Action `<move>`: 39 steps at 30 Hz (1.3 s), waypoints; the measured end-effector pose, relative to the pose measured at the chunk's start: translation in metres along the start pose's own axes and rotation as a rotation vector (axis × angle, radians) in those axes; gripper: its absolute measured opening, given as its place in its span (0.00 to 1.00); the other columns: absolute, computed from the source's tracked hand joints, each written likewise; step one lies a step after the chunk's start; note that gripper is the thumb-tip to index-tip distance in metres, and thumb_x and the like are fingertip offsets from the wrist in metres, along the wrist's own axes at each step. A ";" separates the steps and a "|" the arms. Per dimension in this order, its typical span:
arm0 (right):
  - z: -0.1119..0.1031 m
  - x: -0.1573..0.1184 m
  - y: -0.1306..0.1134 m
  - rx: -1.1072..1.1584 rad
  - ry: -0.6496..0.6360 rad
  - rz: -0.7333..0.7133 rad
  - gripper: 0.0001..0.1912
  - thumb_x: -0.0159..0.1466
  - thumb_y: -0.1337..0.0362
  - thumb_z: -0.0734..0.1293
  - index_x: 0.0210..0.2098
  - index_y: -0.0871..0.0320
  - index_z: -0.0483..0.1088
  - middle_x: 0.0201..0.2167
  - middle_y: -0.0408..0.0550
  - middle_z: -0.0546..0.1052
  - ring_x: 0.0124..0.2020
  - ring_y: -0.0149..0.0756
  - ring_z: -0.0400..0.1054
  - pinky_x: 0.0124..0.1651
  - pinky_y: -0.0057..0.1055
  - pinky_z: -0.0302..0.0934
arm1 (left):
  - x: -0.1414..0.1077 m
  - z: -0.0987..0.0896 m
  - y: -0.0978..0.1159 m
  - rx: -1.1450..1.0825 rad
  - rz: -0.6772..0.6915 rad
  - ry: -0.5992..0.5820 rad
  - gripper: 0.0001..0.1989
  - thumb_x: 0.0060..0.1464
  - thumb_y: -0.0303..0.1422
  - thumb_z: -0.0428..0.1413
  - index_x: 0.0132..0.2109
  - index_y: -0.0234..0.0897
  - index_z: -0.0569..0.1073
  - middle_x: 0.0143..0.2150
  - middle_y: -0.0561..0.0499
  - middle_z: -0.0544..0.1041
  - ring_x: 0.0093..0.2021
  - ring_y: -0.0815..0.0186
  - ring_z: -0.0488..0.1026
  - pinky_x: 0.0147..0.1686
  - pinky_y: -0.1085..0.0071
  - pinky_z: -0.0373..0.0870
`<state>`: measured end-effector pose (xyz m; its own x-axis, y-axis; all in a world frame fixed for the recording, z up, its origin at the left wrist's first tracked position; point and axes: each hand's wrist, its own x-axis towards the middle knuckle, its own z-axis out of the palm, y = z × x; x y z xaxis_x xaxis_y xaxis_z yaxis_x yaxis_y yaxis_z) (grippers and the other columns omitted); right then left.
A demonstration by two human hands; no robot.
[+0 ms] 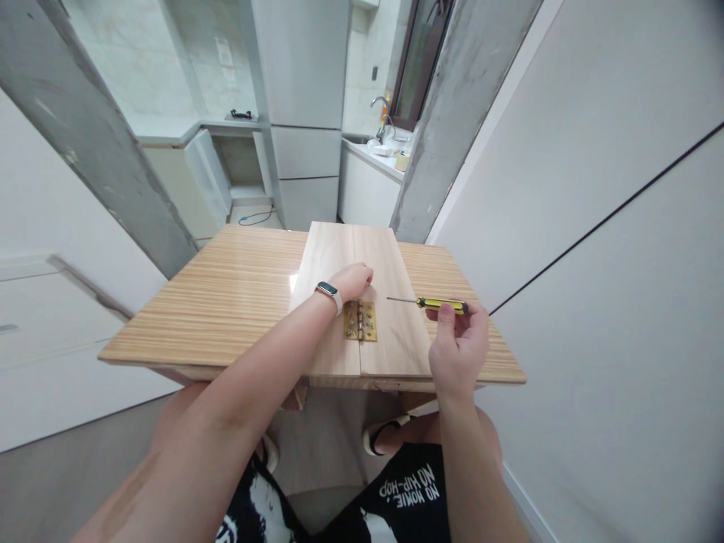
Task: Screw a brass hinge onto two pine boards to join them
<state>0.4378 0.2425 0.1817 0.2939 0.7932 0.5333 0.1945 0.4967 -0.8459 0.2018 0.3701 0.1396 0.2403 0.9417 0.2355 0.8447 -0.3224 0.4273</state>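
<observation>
In my right hand (459, 343) is a yellow-and-black screwdriver (442, 305), held level with its thin shaft pointing left over the boards. My left hand (357, 281), below a wristband, is closed with curled fingers just beyond the hinge; whatever it may hold is hidden. A brass butt hinge (360, 321) lies open across the seam between the left wooden board (322, 256) and the right wooden board (390, 302). Screw heads or holes show on its leaves, too small to tell apart. The screwdriver tip is apart from the hinge.
The boards lie side by side on a wood-grain table (226, 302), reaching its front edge. A white panelled wall (599, 264) stands close on the right. Behind are a tall fridge (305, 75), a sink tap (380, 113) and an open low cabinet (240, 162). My legs are under the table.
</observation>
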 end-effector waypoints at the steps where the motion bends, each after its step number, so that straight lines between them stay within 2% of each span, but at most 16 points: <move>1: -0.002 0.000 -0.001 -0.004 0.001 0.001 0.18 0.70 0.47 0.70 0.48 0.55 0.68 0.39 0.47 0.79 0.37 0.40 0.80 0.43 0.39 0.74 | -0.003 -0.001 0.002 -0.016 -0.009 0.007 0.08 0.60 0.23 0.56 0.38 0.33 0.80 0.42 0.40 0.80 0.44 0.57 0.78 0.50 0.63 0.74; 4: -0.009 0.001 -0.003 -0.010 0.009 0.007 0.19 0.70 0.47 0.70 0.48 0.55 0.69 0.39 0.47 0.79 0.36 0.40 0.80 0.42 0.39 0.74 | -0.020 -0.011 0.010 -0.084 -0.031 0.048 0.08 0.64 0.25 0.54 0.43 0.33 0.79 0.41 0.42 0.81 0.43 0.58 0.78 0.47 0.63 0.75; 7: -0.015 0.002 -0.007 0.008 0.029 0.003 0.19 0.70 0.47 0.70 0.48 0.54 0.69 0.39 0.47 0.80 0.34 0.39 0.80 0.41 0.39 0.74 | -0.048 -0.028 0.022 -0.179 -0.002 0.097 0.12 0.68 0.28 0.51 0.54 0.36 0.76 0.40 0.47 0.82 0.40 0.62 0.78 0.44 0.66 0.75; 8: -0.018 0.002 -0.009 0.012 0.034 -0.001 0.18 0.70 0.47 0.70 0.48 0.54 0.69 0.40 0.47 0.80 0.34 0.38 0.80 0.41 0.39 0.74 | -0.058 -0.034 0.027 -0.285 0.026 0.124 0.14 0.68 0.29 0.52 0.57 0.36 0.75 0.39 0.49 0.82 0.38 0.63 0.78 0.42 0.66 0.75; 10: -0.021 0.004 -0.013 0.015 0.037 -0.007 0.18 0.70 0.47 0.70 0.47 0.54 0.69 0.41 0.48 0.81 0.34 0.38 0.80 0.40 0.38 0.74 | -0.078 -0.044 0.038 -0.437 0.045 0.147 0.11 0.68 0.32 0.53 0.52 0.38 0.78 0.38 0.50 0.82 0.37 0.64 0.77 0.39 0.68 0.74; 12: -0.024 0.005 -0.018 0.018 0.042 -0.007 0.18 0.71 0.47 0.69 0.48 0.54 0.69 0.43 0.49 0.82 0.33 0.38 0.79 0.40 0.38 0.74 | -0.096 -0.049 0.050 -0.494 0.035 0.117 0.08 0.66 0.32 0.56 0.46 0.38 0.79 0.39 0.49 0.83 0.39 0.63 0.79 0.40 0.68 0.74; 16: -0.025 0.006 -0.025 0.012 0.040 0.000 0.18 0.71 0.47 0.69 0.48 0.54 0.69 0.41 0.48 0.83 0.32 0.37 0.79 0.38 0.36 0.73 | -0.118 -0.044 0.066 -0.519 0.039 0.071 0.06 0.64 0.31 0.59 0.45 0.39 0.82 0.43 0.49 0.85 0.43 0.62 0.81 0.43 0.66 0.76; 20: -0.024 0.003 -0.026 -0.006 0.011 -0.002 0.17 0.71 0.48 0.69 0.48 0.54 0.69 0.42 0.49 0.83 0.31 0.36 0.79 0.38 0.36 0.72 | -0.122 -0.030 0.068 -0.507 0.024 0.060 0.07 0.63 0.28 0.60 0.45 0.38 0.82 0.45 0.48 0.86 0.45 0.60 0.81 0.48 0.64 0.77; 24: -0.023 0.000 -0.024 -0.018 -0.001 0.007 0.18 0.71 0.47 0.69 0.48 0.54 0.69 0.41 0.49 0.83 0.31 0.37 0.78 0.38 0.37 0.72 | -0.122 -0.021 0.065 -0.465 0.022 0.026 0.09 0.62 0.26 0.59 0.45 0.38 0.83 0.44 0.47 0.86 0.44 0.60 0.82 0.45 0.64 0.79; 31: -0.024 -0.002 -0.020 -0.007 -0.012 0.027 0.19 0.70 0.46 0.70 0.48 0.54 0.69 0.40 0.48 0.83 0.31 0.38 0.79 0.38 0.37 0.72 | -0.123 -0.016 0.063 -0.359 0.053 0.005 0.10 0.62 0.24 0.59 0.44 0.40 0.84 0.43 0.48 0.86 0.44 0.59 0.82 0.47 0.63 0.78; 39: -0.021 -0.002 -0.022 0.037 -0.048 0.018 0.18 0.70 0.47 0.71 0.48 0.53 0.69 0.40 0.48 0.82 0.32 0.38 0.78 0.38 0.37 0.74 | -0.123 -0.014 0.065 -0.356 0.043 0.000 0.09 0.60 0.23 0.59 0.42 0.38 0.83 0.40 0.48 0.85 0.41 0.60 0.82 0.43 0.65 0.76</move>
<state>0.4525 0.2227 0.1999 0.2520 0.8178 0.5175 0.1543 0.4939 -0.8557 0.2208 0.2319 0.1503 0.2725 0.9264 0.2597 0.6144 -0.3753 0.6940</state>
